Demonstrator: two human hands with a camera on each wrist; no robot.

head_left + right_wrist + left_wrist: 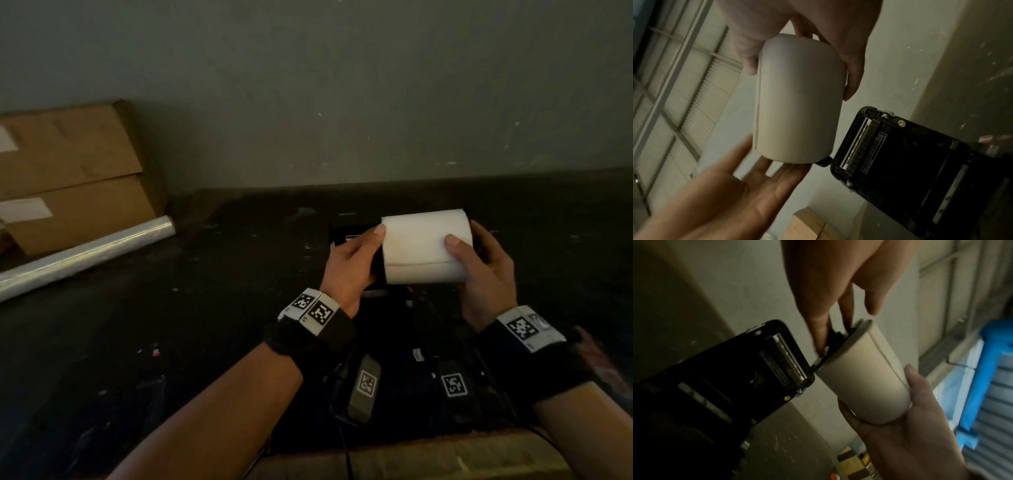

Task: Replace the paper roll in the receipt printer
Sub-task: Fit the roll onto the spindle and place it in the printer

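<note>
Fingers [455,241] of both hands clasp a smooth white cylindrical paper roll [424,250] by its ends, above the black open-lidded printer [920,162].

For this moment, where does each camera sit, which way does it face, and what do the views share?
Head: worn on the head, looking forward and down at the dark counter; both forearms, left hand and right hand hold the roll.
Left wrist: looks along the left hand at the roll and open printer; right hand opposite.
Right wrist: looks along the right hand at the roll and printer; left hand opposite.
Shared: all show the roll and both hands.
</note>
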